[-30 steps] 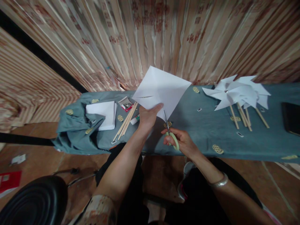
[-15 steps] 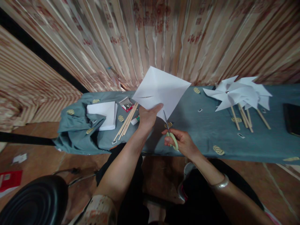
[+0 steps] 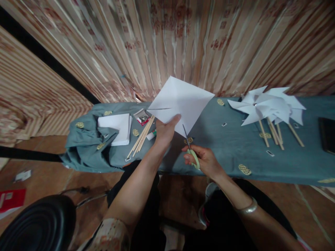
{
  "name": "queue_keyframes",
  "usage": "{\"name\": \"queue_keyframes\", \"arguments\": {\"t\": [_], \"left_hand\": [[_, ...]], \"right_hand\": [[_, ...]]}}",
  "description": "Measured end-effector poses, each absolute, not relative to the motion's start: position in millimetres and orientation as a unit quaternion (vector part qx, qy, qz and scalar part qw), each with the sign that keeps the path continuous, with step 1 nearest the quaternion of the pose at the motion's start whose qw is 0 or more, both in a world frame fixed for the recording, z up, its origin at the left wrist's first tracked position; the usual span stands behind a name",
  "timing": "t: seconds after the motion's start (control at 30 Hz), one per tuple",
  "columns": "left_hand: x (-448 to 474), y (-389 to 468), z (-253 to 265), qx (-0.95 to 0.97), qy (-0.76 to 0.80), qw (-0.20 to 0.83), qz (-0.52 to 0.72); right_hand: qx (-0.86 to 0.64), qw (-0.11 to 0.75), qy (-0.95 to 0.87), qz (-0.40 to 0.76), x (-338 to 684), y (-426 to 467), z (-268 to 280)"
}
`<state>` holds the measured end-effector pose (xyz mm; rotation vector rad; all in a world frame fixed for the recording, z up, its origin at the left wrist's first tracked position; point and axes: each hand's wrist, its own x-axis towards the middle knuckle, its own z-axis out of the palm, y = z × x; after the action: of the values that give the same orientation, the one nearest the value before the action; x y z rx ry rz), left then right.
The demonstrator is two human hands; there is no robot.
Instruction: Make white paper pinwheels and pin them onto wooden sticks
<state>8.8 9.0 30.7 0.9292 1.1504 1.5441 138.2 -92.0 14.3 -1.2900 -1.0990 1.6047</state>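
My left hand [image 3: 166,129] pinches a white square of paper [image 3: 183,97] near its lower left edge, thumb on top and fingers hidden beneath. The sheet is held up above the table, corner towards me, and one slit runs in from its left corner. In my right hand [image 3: 204,160] is a pair of scissors [image 3: 193,156] with light green handles. Their blades point away from me and lie at the paper's near corner, one blade showing over the sheet.
A grey-green cloth covers the table [image 3: 217,150]. On the left lie stacked white paper [image 3: 119,129], wooden sticks [image 3: 141,137], a small box of metal pins [image 3: 141,116] and a glue tube [image 3: 151,134]. Several paper pinwheels [image 3: 274,106] lie right, near a dark object [image 3: 327,134].
Both hands keep nearly the same pose, with the scissors still at the paper's near corner. The whole view has shifted slightly, and the sheet tilts a little differently.
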Motion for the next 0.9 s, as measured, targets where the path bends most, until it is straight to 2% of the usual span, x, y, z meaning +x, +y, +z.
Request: {"name": "queue_keyframes", "arguments": {"t": [0.9], "left_hand": [[16,-2,28,0.408,0.458,0.495,0.615]], "right_hand": [[-0.517,0.416,-0.450,0.598,140,-91,7]]}}
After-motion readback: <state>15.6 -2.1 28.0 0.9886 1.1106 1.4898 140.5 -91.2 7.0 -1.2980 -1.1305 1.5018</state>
